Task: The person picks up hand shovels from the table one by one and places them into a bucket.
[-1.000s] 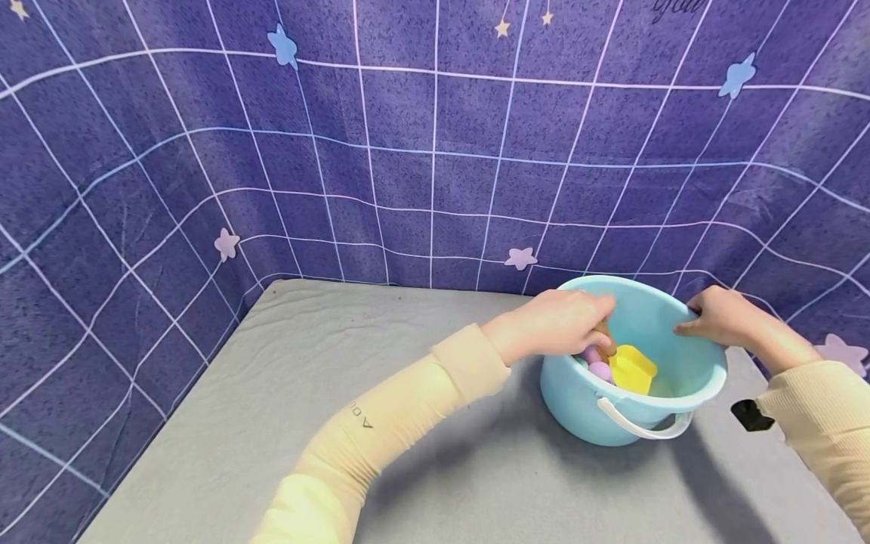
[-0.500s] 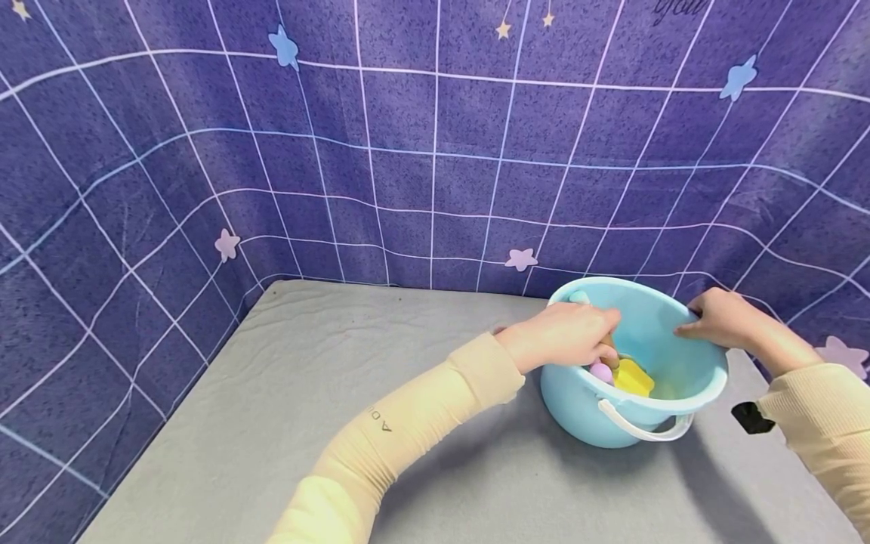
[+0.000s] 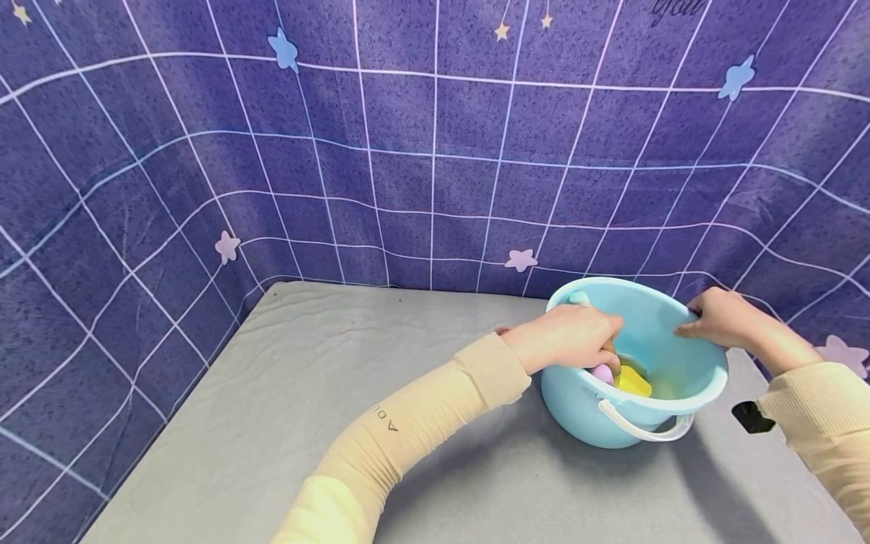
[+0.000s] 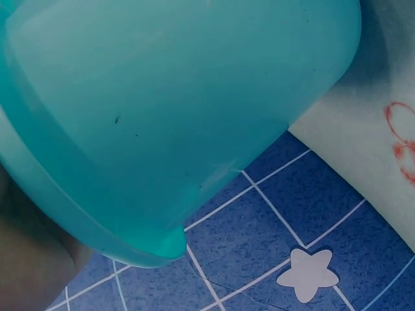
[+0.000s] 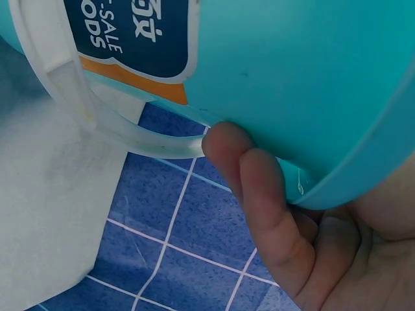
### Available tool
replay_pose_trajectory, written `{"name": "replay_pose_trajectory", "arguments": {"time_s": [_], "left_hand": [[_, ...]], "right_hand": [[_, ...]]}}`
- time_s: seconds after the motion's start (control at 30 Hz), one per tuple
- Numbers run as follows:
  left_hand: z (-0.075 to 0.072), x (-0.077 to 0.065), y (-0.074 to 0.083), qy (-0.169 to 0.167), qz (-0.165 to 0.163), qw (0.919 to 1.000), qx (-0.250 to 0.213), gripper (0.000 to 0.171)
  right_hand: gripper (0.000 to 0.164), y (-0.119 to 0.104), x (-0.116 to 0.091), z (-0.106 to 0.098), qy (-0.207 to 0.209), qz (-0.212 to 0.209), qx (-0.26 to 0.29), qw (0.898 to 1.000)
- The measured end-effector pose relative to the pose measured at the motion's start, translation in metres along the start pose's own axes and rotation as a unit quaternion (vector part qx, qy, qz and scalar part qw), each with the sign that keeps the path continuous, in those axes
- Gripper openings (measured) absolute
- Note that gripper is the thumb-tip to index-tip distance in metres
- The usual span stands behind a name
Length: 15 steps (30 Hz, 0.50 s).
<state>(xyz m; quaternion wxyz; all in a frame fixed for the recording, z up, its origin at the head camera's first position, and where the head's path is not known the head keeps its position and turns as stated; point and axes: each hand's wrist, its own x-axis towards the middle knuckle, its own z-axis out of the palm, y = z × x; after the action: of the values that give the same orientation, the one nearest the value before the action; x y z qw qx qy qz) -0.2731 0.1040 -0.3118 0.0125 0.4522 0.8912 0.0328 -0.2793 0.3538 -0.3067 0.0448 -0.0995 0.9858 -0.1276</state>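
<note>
A light blue bucket [image 3: 584, 408] stands tilted at the right of the head view, its white handle [image 3: 646, 432] hanging in front. My left hand [image 3: 571, 336] reaches over its left rim, fingers pointing down inside. Beside those fingertips lie a purple rounded thing [image 3: 603, 373] and a yellow thing [image 3: 633, 381], both partly covered; I cannot tell whether the fingers hold anything. My right hand [image 3: 723, 325] grips the right rim, thumb inside and the other fingers outside, as the right wrist view shows with curled fingers [image 5: 262, 207] against the wall.
A grey cloth [image 3: 306, 393] covers the table under the bucket. Behind it hangs a purple-blue curtain [image 3: 394, 181] with a line grid and stars. A black patch [image 3: 752, 416] shows by the right sleeve. Red marks [image 4: 403, 139] are on the cloth in the left wrist view.
My left hand has moved right and slightly down, deeper into the bucket, covering more of the yellow and purple things. The right hand and bucket have stayed nearly still.
</note>
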Motion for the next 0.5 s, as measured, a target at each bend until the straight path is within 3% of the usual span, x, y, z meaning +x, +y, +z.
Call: {"name": "replay_pose_trajectory", "arguments": {"time_s": [0.5], "left_hand": [[-0.0054, -0.0047, -0.0004, 0.004, 0.02, 0.9997, 0.01, 0.021]], "right_hand": [[0.027, 0.0004, -0.0042, 0.0016, -0.004, 0.019, 0.006, 1.0]]}}
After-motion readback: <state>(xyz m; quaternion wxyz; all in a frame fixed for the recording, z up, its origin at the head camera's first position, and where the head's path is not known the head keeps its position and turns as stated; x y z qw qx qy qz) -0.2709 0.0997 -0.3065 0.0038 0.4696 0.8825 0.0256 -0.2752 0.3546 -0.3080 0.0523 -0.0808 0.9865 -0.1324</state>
